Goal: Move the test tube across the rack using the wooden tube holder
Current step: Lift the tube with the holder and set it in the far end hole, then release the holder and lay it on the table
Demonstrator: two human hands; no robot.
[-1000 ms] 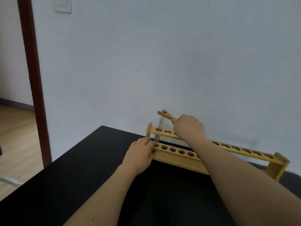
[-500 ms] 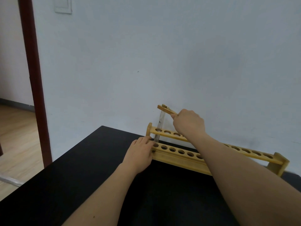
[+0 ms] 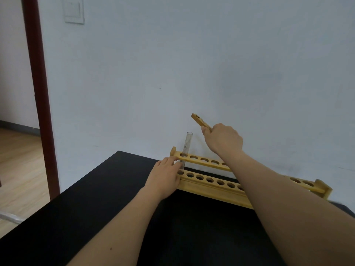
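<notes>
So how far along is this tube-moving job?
The test tube stands in the end hole of the rack's upper rail, apart from the wooden tube holder. The right hand holds the holder above it; the left hand steadies the rack. Whether this hole is start or finish, I cannot tell.

wall pale blue | door frame dark red | floor wood
</notes>
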